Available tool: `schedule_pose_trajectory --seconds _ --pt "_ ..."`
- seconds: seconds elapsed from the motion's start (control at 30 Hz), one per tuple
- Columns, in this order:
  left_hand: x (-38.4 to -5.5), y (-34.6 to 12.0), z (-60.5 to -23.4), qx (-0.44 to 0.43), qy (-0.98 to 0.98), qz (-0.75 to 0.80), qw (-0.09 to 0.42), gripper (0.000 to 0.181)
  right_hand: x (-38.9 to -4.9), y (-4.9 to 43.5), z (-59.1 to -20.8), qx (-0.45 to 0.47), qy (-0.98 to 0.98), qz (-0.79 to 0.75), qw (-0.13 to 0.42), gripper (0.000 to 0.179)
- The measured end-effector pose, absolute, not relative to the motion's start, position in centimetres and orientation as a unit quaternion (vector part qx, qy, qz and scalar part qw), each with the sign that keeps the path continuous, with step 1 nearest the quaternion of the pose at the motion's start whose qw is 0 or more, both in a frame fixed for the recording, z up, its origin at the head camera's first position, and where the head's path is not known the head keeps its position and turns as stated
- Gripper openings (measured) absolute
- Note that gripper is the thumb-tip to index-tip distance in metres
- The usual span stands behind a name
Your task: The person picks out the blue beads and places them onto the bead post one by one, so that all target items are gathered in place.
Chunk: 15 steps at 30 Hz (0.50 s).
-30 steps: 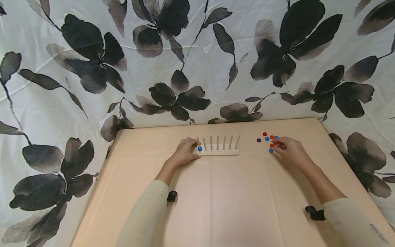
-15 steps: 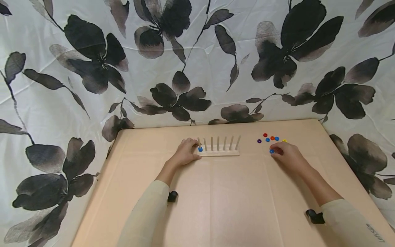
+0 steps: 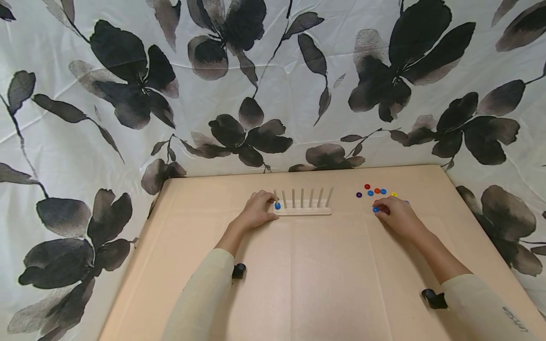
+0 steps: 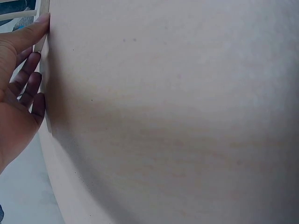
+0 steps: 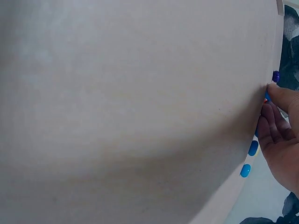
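My left hand (image 3: 255, 210) grips the left end of a pale wooden peg rack (image 3: 304, 211), thumb at its front edge in the left wrist view. Several upright pegs (image 3: 302, 198) stand in a row along it. A blue bead (image 3: 277, 206) sits low on the leftmost peg, close to my fingertips. On the right, my right hand (image 3: 396, 213) pinches a blue bead (image 3: 375, 209) at the table between thumb and fingers. A bit of red shows right beside it, mostly hidden by the fingers. Thumb and curled fingers also show at the right wrist view's edge.
Loose beads lie beyond my right hand: a purple one (image 3: 359, 194), a red one (image 3: 367, 186), an orange-red one (image 3: 377, 191), blue ones (image 3: 383, 191) and a yellow one (image 3: 394, 194). The light wooden table (image 3: 324, 274) ends at a floral cloth (image 3: 273, 85).
My right hand has shifted slightly left and down to the nearest blue bead, uncovering the yellow bead and other blue beads. My left hand stays at the rack.
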<state>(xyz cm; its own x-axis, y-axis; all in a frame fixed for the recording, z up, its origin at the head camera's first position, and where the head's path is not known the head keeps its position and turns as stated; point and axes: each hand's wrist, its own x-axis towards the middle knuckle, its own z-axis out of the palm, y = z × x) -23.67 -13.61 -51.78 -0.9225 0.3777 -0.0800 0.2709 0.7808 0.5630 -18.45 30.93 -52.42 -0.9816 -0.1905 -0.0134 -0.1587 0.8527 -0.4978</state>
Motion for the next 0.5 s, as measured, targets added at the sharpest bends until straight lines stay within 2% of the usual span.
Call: schedule_pose_trajectory --seconds 0.5 --pt "-23.58 -13.59 -51.88 0.174 0.937 0.288 0.091 0.052 -18.33 30.87 -52.6 -0.082 0.96 -0.264 0.03 0.023"
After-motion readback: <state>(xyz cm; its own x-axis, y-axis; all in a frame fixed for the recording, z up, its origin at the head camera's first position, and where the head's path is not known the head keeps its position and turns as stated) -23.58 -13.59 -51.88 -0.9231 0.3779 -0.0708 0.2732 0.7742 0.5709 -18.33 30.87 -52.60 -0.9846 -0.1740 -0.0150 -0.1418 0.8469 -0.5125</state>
